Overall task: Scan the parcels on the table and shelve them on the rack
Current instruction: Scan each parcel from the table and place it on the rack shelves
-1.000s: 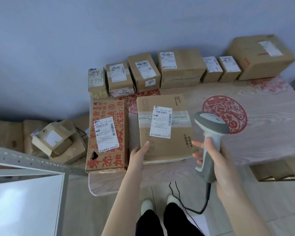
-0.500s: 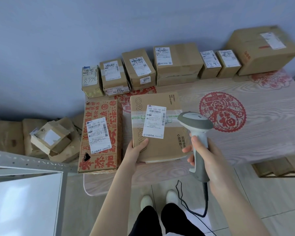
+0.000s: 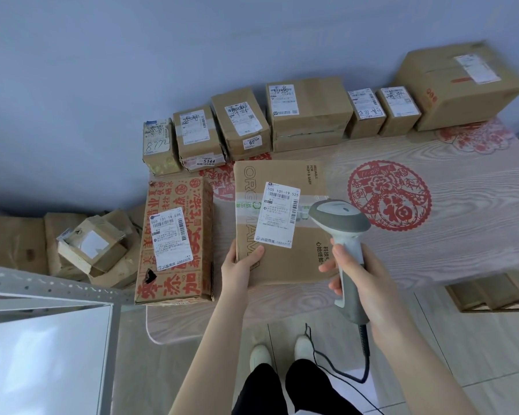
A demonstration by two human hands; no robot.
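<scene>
A flat brown parcel [image 3: 300, 256] with a white shipping label [image 3: 280, 214] lies near the table's front edge. My left hand [image 3: 240, 266] grips its near left corner, thumb on top. My right hand [image 3: 360, 280] holds a grey and white barcode scanner [image 3: 340, 223] by the handle, its head hovering over the parcel's right side just beside the label. A red-printed carton [image 3: 174, 241] with its own label lies to the left. Several smaller parcels [image 3: 309, 112] line the wall at the back.
The wood-grain table [image 3: 462, 217] carries red paper-cut motifs on the right. A grey metal rack [image 3: 42, 339] stands at the lower left. Flattened and torn cartons [image 3: 93, 250] lie on the floor left of the table. The scanner's black cable [image 3: 336, 369] hangs to the floor by my feet.
My right hand has brought the scanner left, over the parcel's right side. My left hand has closed onto the parcel's near left corner.
</scene>
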